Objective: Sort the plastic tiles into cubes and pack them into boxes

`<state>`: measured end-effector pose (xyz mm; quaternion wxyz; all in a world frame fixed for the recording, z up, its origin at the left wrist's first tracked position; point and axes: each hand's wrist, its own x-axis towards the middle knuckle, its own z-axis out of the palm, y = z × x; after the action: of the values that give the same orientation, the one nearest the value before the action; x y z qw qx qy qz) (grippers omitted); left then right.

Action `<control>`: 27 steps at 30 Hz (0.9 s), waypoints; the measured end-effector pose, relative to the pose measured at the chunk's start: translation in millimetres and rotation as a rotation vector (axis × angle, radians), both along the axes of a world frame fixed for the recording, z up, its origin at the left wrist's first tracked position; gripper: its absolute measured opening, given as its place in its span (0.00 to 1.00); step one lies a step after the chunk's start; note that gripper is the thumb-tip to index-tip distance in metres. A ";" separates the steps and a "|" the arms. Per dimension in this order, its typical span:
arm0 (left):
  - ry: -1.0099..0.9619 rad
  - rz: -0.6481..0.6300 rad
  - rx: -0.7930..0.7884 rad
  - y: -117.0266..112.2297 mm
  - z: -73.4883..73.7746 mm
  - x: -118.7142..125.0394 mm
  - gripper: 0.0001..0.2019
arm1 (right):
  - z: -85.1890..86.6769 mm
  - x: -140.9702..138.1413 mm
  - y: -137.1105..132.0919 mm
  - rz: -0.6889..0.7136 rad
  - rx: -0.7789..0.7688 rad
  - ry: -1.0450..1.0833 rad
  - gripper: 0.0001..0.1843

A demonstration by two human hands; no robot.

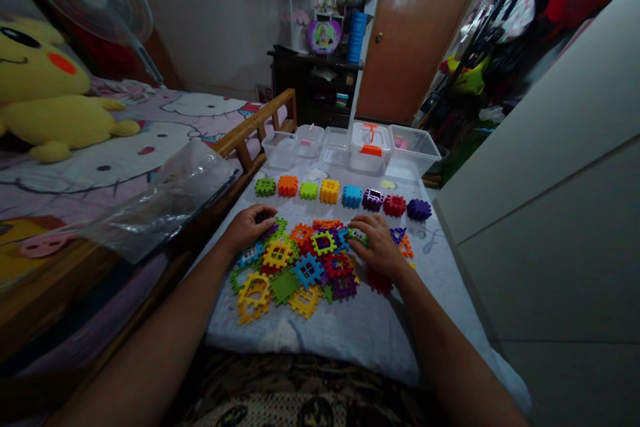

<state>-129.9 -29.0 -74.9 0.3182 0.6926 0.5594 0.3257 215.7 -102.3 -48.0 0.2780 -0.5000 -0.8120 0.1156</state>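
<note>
A heap of flat, toothed plastic tiles [300, 263] in yellow, blue, red, green, orange and purple lies on a pale cloth-covered table [360, 327]. Behind it stands a row of assembled cubes [330, 191], green at the left to purple at the right. My left hand [249, 227] rests on the heap's left edge, fingers curled over a dark tile. My right hand [377, 245] lies on the heap's right side and pinches a green tile [358, 236] between thumb and fingers.
Several clear plastic boxes [350, 147] line the table's far edge. A bed with a wooden rail [255, 127], a yellow plush toy [45, 93] and a clear plastic bag [165, 197] lies to the left. A pale cabinet [550, 213] stands right, a wooden door [420, 27] behind.
</note>
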 end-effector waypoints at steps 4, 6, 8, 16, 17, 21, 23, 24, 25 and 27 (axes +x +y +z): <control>-0.017 0.000 -0.007 0.4 -1.1 0.2 0.24 | 7.3 -18.4 0.5 0.179 -0.077 0.004 0.22; -0.027 -0.005 -0.013 0.7 -1.5 0.1 0.24 | 6.5 -24.6 2.0 0.216 -0.103 -0.005 0.27; -0.029 -0.007 -0.014 0.8 -1.3 0.1 0.24 | 4.0 -28.6 3.3 0.235 -0.119 -0.014 0.29; 0.006 -0.012 -0.006 0.9 -1.9 -0.9 0.24 | 3.0 -32.8 2.3 0.210 -0.121 -0.029 0.28; 0.006 -0.014 -0.004 1.1 -2.5 -1.1 0.24 | 3.8 -32.8 1.8 0.212 -0.117 -0.026 0.28; 0.018 -0.019 0.002 1.5 -3.2 -1.5 0.24 | 4.2 -35.8 0.3 0.213 -0.105 -0.016 0.24; 0.024 -0.013 0.000 1.1 -2.3 -1.4 0.24 | 3.3 -38.4 0.1 0.189 -0.099 -0.020 0.21; 0.024 -0.011 -0.002 0.9 -1.6 -1.2 0.24 | 3.0 -39.0 0.2 0.179 -0.093 -0.018 0.20; 0.021 -0.010 -0.003 0.7 -1.0 -1.0 0.24 | 3.1 -38.5 0.6 0.171 -0.084 -0.010 0.20; 0.013 -0.011 -0.006 0.2 0.1 -0.6 0.24 | 4.4 -32.4 2.4 0.149 -0.060 0.023 0.20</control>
<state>-130.5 -28.8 -74.8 0.3184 0.6969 0.5584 0.3180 183.3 -99.9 -43.6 0.2627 -0.4449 -0.8400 0.1657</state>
